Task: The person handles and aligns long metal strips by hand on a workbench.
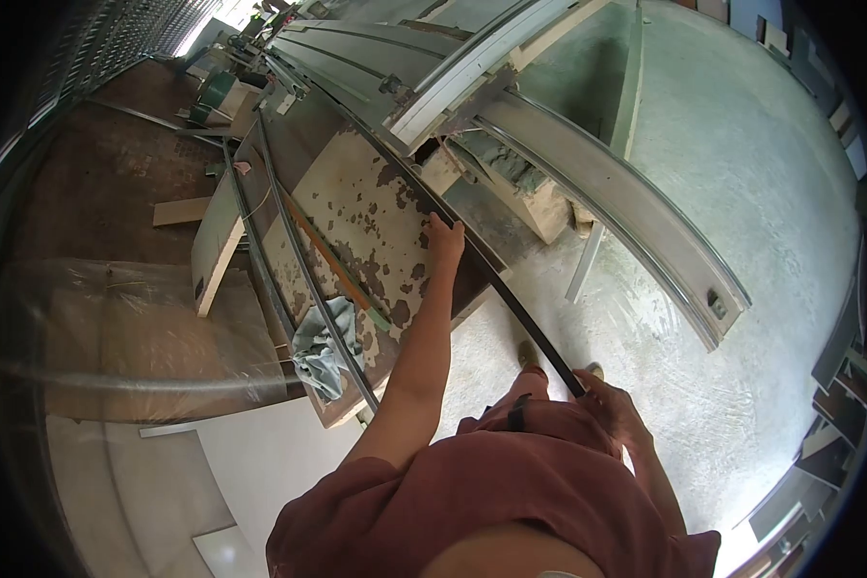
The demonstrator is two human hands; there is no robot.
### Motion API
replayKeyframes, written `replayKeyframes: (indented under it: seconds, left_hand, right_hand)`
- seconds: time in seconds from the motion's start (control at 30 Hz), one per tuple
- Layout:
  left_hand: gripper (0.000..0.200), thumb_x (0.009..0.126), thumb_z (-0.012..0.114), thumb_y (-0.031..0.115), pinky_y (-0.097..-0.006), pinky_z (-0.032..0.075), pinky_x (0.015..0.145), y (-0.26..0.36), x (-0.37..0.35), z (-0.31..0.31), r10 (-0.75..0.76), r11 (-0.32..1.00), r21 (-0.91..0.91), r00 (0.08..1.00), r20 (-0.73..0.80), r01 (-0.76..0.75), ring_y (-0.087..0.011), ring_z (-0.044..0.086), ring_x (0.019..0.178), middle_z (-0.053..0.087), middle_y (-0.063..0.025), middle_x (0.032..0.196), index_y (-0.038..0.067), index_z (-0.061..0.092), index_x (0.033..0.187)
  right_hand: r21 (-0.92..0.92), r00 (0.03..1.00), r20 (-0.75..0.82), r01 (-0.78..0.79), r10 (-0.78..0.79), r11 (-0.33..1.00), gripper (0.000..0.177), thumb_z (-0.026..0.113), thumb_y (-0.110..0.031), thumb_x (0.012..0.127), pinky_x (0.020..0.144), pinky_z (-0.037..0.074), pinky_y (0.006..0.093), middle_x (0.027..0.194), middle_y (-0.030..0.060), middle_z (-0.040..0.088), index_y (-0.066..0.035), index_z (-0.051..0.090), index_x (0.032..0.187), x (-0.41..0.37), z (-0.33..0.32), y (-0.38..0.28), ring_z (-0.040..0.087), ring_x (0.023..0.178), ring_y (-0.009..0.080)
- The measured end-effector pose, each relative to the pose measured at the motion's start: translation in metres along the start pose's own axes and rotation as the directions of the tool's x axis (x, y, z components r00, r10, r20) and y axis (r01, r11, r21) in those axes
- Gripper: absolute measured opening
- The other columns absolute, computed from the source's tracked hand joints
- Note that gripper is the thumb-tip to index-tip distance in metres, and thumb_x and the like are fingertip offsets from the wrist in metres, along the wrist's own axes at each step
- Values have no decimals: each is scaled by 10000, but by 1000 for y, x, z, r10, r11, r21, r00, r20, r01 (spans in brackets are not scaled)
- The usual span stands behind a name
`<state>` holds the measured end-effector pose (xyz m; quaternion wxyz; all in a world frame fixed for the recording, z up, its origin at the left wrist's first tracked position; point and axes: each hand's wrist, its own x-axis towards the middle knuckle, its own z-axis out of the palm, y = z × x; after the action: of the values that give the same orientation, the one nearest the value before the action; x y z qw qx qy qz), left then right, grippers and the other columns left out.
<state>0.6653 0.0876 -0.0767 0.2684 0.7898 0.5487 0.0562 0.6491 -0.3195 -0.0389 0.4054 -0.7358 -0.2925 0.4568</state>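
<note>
A long, thin black bar [527, 316] runs diagonally from the far workbench down toward my waist. My left hand [443, 237], arm stretched forward, is closed at the bar's edge above the bench; its fingertips are partly hidden. Close to my body, my right hand [609, 407] grips the bar's near end. Under the left arm lies a worn board [347, 207] with peeling, blotchy paint on the bench top. A crumpled grey-green cloth [326, 349] rests at the bench's near left corner, beside metal rails [308, 275].
A long metal rail table [626, 207] juts out on the right over the pale concrete floor [742, 193]. Several panels [838, 424] lean along the far right. Plastic-wrapped sheets [154, 337] and a white board [270, 472] lie at left.
</note>
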Motion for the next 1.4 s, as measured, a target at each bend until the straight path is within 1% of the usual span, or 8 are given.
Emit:
replayKeyframes:
  seconds: [0.17, 0.33, 0.43, 0.57, 0.77, 1.07, 1.13, 1.4]
  left_hand:
    - [687, 814, 501, 286, -439, 259, 1012, 0, 3, 0, 17, 998, 65, 1000, 4, -17, -378, 268, 1227, 244, -265, 1328, -41, 176, 1324]
    - [675, 832, 483, 263, -453, 333, 977, -4, 9, 2, 28, 997, 72, 999, 27, -30, -401, 199, 1249, 175, -283, 1342, -41, 138, 1327]
    - [674, 837, 481, 266, -449, 339, 974, 5, 10, -3, 26, 999, 45, 998, 54, -28, -402, 203, 1246, 161, -285, 1344, -35, 134, 1329]
    - [665, 851, 482, 262, -437, 340, 983, 8, 30, 1, 42, 996, 73, 998, 42, -45, -389, 206, 1249, 159, -272, 1349, -25, 126, 1333]
    - [659, 852, 493, 248, -433, 329, 1001, 5, 57, -8, 11, 998, 66, 1000, 29, -13, -374, 211, 1252, 173, -251, 1354, -22, 133, 1333]
    - [641, 857, 477, 246, -448, 335, 995, 5, 108, -23, -13, 998, 60, 999, 40, 11, -392, 244, 1230, 172, -269, 1343, -24, 139, 1330]
    - [642, 856, 480, 247, -449, 340, 991, 7, 118, -28, -30, 998, 63, 998, 54, 27, -392, 249, 1228, 175, -269, 1342, -23, 140, 1330]
    - [622, 855, 487, 235, -438, 372, 967, -1, 158, -34, 25, 998, 60, 999, 28, -26, -392, 309, 1190, 205, -259, 1330, -20, 164, 1322]
  right_hand:
    - [-65, 994, 30, 111, -109, 992, 486, 553, -74, 809, 695, 461, 308, 849, 84, 588, -178, 408, 1261, 3, -13, 0, 584, 769, 176]
    - [186, 975, 191, 80, -116, 979, 514, 517, -77, 824, 745, 442, 327, 974, 135, 584, -191, 357, 1299, 11, -7, 19, 571, 903, 261]
    - [161, 958, 108, 245, -264, 956, 497, 535, -62, 834, 714, 444, 284, 879, 90, 548, -181, 380, 1291, 18, -5, 28, 569, 796, 198]
    - [154, 974, 119, 175, -194, 972, 506, 532, -47, 831, 708, 443, 281, 881, 93, 534, -173, 373, 1294, 30, -13, 6, 565, 782, 197]
    - [94, 930, 78, 352, -359, 931, 579, 583, -41, 794, 674, 457, 288, 843, 86, 548, -181, 348, 1305, 64, -4, 5, 567, 741, 190]
    - [186, 971, 123, 181, -205, 966, 579, 618, -99, 779, 605, 437, 296, 752, 37, 512, -187, 371, 1295, 112, -2, -22, 512, 644, 164]
    - [-92, 960, 75, 275, -269, 957, 552, 611, -101, 778, 592, 417, 299, 728, 31, 465, -183, 398, 1281, 123, -3, -27, 469, 624, 158]
    - [-87, 965, 55, 260, -255, 962, 513, 607, -137, 767, 675, 422, 342, 822, 79, 482, -168, 431, 1247, 159, -2, -48, 504, 728, 221]
